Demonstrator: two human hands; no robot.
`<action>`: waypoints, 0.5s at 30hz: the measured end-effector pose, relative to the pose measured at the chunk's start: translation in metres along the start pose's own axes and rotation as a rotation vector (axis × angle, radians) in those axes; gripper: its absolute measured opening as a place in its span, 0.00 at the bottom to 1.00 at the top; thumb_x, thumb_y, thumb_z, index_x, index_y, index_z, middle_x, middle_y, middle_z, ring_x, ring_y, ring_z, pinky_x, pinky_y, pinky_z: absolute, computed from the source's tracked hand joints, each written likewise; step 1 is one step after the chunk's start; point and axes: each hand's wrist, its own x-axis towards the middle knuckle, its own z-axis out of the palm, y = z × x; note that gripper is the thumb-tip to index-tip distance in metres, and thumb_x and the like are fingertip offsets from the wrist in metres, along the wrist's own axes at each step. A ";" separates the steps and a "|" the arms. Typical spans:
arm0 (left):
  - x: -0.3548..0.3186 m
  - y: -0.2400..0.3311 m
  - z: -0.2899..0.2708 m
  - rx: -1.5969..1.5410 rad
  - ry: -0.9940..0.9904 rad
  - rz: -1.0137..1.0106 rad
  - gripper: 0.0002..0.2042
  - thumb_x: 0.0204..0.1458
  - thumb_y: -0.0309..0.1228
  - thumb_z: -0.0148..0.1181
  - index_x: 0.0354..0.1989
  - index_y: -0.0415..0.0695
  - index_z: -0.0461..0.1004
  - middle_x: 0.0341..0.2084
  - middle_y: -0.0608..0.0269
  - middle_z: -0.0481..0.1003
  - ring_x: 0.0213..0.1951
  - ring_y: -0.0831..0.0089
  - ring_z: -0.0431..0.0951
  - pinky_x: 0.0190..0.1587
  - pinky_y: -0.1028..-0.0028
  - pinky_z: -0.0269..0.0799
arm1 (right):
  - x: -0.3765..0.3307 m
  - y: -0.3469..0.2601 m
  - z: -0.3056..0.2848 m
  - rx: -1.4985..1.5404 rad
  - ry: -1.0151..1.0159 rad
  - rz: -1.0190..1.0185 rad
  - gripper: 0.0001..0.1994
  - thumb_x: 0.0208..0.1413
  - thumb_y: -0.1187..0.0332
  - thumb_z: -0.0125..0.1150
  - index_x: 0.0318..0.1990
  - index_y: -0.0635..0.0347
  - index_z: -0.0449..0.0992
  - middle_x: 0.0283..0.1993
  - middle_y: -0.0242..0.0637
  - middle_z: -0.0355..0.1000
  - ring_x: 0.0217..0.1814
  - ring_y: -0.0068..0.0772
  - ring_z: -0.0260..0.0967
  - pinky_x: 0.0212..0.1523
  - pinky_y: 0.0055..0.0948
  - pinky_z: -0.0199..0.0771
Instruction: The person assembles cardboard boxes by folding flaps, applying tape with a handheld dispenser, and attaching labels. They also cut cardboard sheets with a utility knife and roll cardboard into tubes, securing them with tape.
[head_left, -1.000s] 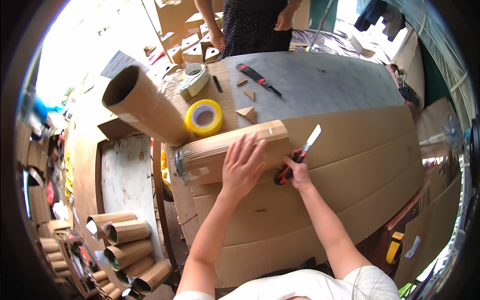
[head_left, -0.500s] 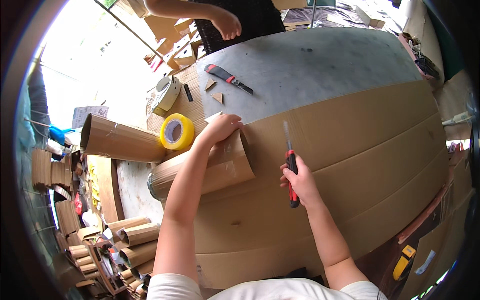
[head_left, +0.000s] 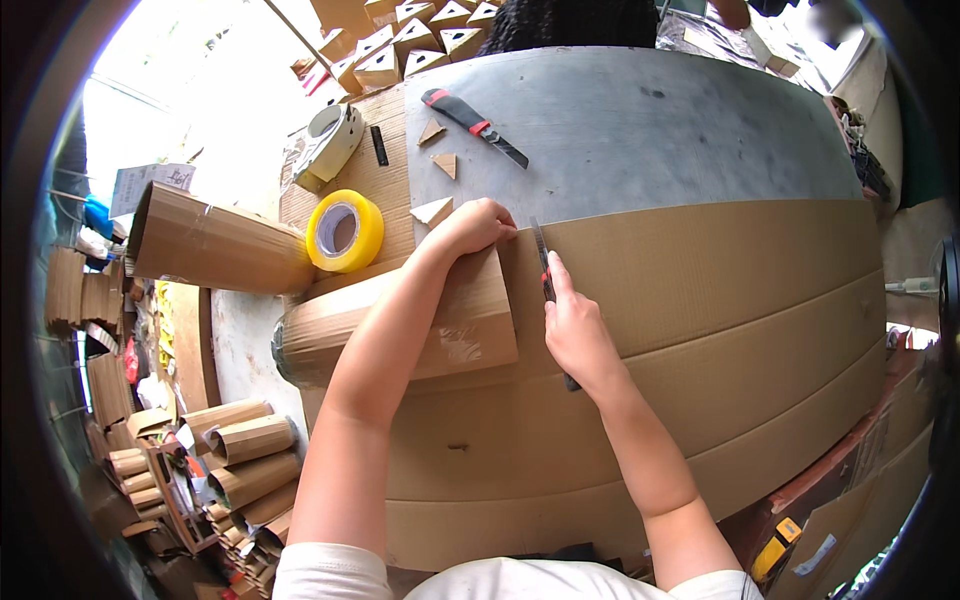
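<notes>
A large sheet of brown cardboard (head_left: 720,290) lies on the grey table. On its left part rests a cardboard tube (head_left: 400,322) with clear tape near its open right end. My left hand (head_left: 478,228) lies over the far corner of that end, fingers curled down onto it; the fingertips are partly hidden. My right hand (head_left: 578,325) grips a red and black utility knife (head_left: 547,270), index finger along its handle. The blade points away from me, its tip at the sheet's far edge, just right of my left hand.
Beyond the sheet lie another utility knife (head_left: 475,125) and small cardboard triangles (head_left: 445,165). To the left are a yellow tape roll (head_left: 372,232), a cream tape roll (head_left: 330,150) and a second tube (head_left: 220,240). A person in black (head_left: 570,25) stands across the table (head_left: 640,130).
My right hand has brought the knife left and away from me, up to the sheet's far edge. My left hand stays on the tube's end. The person's arm opposite has moved away.
</notes>
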 end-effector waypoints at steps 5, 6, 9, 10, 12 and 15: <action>-0.004 0.008 -0.003 -0.032 -0.042 -0.059 0.12 0.48 0.34 0.57 0.39 0.43 0.75 0.31 0.57 0.76 0.35 0.67 0.74 0.40 0.71 0.68 | 0.003 -0.011 -0.005 -0.042 -0.024 0.047 0.26 0.53 0.74 0.41 0.62 0.60 0.49 0.29 0.55 0.70 0.32 0.54 0.69 0.37 0.45 0.68; -0.004 0.006 -0.002 -0.046 -0.040 -0.053 0.12 0.48 0.34 0.57 0.39 0.43 0.75 0.32 0.57 0.76 0.35 0.68 0.74 0.40 0.71 0.68 | 0.004 -0.011 -0.004 -0.026 -0.013 0.031 0.26 0.53 0.74 0.41 0.62 0.60 0.49 0.28 0.54 0.70 0.31 0.54 0.69 0.37 0.46 0.68; -0.002 0.001 -0.002 -0.085 -0.038 -0.029 0.12 0.48 0.34 0.57 0.39 0.42 0.75 0.32 0.56 0.76 0.35 0.68 0.74 0.40 0.71 0.68 | 0.006 -0.012 -0.003 -0.044 -0.015 0.022 0.26 0.54 0.73 0.40 0.62 0.60 0.49 0.27 0.53 0.70 0.31 0.54 0.69 0.36 0.46 0.68; -0.002 0.001 0.000 -0.088 -0.040 -0.028 0.12 0.48 0.34 0.57 0.38 0.42 0.75 0.31 0.56 0.76 0.35 0.68 0.74 0.40 0.71 0.68 | 0.006 -0.013 -0.003 -0.061 -0.021 0.026 0.26 0.54 0.73 0.40 0.62 0.60 0.49 0.27 0.53 0.70 0.31 0.54 0.69 0.36 0.46 0.68; -0.001 0.001 -0.001 -0.087 -0.040 -0.025 0.11 0.48 0.34 0.57 0.38 0.42 0.75 0.31 0.57 0.76 0.34 0.69 0.74 0.40 0.71 0.67 | 0.008 -0.012 -0.001 -0.108 -0.028 0.039 0.26 0.54 0.72 0.39 0.62 0.59 0.49 0.28 0.53 0.70 0.31 0.53 0.69 0.36 0.46 0.68; 0.000 -0.001 0.000 -0.132 -0.039 -0.038 0.11 0.48 0.33 0.57 0.37 0.41 0.75 0.30 0.57 0.76 0.34 0.69 0.74 0.40 0.72 0.67 | 0.009 -0.029 -0.010 -0.141 -0.110 0.152 0.25 0.55 0.72 0.42 0.62 0.57 0.50 0.35 0.53 0.70 0.36 0.54 0.69 0.38 0.45 0.67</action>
